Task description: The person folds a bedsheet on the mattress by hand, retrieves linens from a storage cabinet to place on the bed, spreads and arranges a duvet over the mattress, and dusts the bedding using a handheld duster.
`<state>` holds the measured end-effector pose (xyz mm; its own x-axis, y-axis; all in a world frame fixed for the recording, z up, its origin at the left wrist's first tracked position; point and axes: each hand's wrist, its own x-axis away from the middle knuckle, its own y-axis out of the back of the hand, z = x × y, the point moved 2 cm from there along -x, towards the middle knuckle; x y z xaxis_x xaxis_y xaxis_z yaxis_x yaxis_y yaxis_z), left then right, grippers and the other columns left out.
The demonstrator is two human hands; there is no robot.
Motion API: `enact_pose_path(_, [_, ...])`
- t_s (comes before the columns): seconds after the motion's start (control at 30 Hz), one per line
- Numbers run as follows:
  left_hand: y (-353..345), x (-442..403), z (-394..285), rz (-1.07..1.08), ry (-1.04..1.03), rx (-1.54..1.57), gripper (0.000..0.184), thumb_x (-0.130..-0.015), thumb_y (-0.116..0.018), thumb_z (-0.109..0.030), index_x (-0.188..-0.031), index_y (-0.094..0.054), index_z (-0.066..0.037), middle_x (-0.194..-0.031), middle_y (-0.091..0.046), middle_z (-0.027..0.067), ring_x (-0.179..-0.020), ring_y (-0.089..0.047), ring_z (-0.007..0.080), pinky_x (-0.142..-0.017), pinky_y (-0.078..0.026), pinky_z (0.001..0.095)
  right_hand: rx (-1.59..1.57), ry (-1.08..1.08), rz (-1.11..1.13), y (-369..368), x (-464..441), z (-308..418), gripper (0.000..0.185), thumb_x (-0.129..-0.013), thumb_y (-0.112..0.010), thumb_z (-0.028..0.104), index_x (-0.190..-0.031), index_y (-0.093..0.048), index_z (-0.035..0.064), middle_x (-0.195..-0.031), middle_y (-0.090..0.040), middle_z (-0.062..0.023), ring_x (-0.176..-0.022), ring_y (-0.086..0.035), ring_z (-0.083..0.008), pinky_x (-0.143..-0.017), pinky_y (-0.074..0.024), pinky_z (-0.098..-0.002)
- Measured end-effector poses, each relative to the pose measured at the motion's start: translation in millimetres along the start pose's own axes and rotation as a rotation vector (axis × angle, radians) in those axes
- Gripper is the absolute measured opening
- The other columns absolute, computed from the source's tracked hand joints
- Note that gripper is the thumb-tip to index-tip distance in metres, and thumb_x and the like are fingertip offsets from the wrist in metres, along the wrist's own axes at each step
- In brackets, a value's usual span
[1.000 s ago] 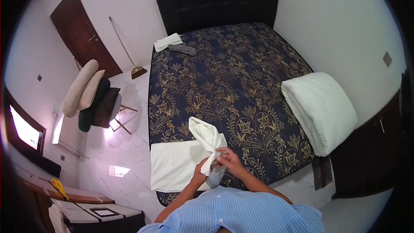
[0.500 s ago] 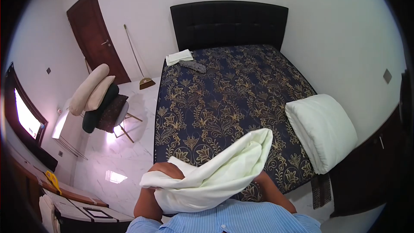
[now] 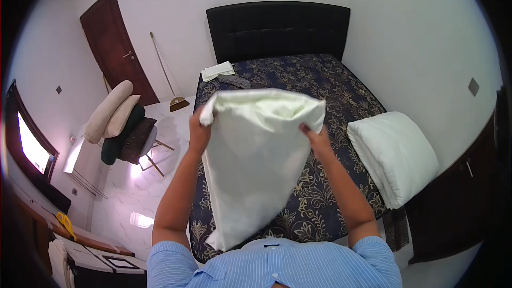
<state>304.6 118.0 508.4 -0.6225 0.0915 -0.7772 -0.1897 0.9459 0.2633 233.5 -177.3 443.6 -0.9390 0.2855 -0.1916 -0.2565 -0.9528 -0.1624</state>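
Spreading the white cloth (image 3: 253,160) wide now, out of its bunch of a moment ago, and dangling it over the patterned mattress (image 3: 314,197)! Clasping its upper left corner in the left hand (image 3: 200,132), pinching its upper right edge with the right hand (image 3: 318,140); apparently done with gathering, onto holding open. Leaving the folded white duvet (image 3: 397,152) untouched, off to the right.

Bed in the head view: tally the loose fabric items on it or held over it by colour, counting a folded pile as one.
White: 3 (large cloth held by the left hand and right hand, folded pile, thick folded bedding)
Grey: 1 (crumpled piece beside the pile)
Total: 4
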Motion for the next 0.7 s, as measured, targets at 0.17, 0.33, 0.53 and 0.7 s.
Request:
enact_pose_path(0.17, [36,-78,-93,-0.282,-0.221,0.115,0.021,-0.069,-0.052,0.002,-0.091,-0.052,0.002,-0.075,-0.054,0.0041,-0.07,-0.047,0.0088,-0.065,-0.039,0.021,-0.199,0.308,0.014,-14,2,114,0.038,-0.071,-0.058,0.011,-0.105,-0.043,0.0016,-0.096,-0.051,-0.0054,-0.087,-0.048,-0.015,-0.078,-0.0366,-0.028])
enact_pose_path(0.33, [67,-46,-118,-0.232,-0.373,-0.178,0.022,-0.071,-0.052,-0.003,-0.092,-0.052,0.002,-0.083,-0.056,0.0088,-0.076,-0.052,0.0145,-0.069,-0.041,0.0245,0.091,0.556,-0.093,36,23,92,0.04,-0.073,-0.056,0.012,-0.107,-0.039,0.0008,-0.097,-0.049,-0.0075,-0.086,-0.048,-0.0134,-0.076,-0.0388,-0.0274])
enact_pose_path(0.53, [26,118,-60,0.562,0.197,0.337,0.019,-0.07,-0.049,-0.01,-0.083,-0.056,0.0,-0.088,-0.057,0.0128,-0.088,-0.052,0.0246,-0.08,-0.038,0.0346,0.652,0.29,0.487,68,116,-11,0.029,-0.066,-0.058,0.023,-0.092,-0.056,0.0104,-0.096,-0.054,-0.0046,-0.097,-0.045,-0.0175,-0.094,-0.0152,-0.0402])
enact_pose_path(0.7, [-7,389,74,0.787,0.411,0.009,0.033,-0.064,-0.056,-0.011,-0.097,-0.052,-0.007,-0.096,-0.053,0.0127,-0.1,-0.044,0.0266,-0.084,-0.034,0.033,1.066,-0.25,0.577,119,249,-215,0.024,-0.067,-0.053,0.015,-0.09,-0.057,0.0183,-0.092,-0.056,-0.0032,-0.089,-0.05,-0.0209,-0.09,-0.0156,-0.0497])
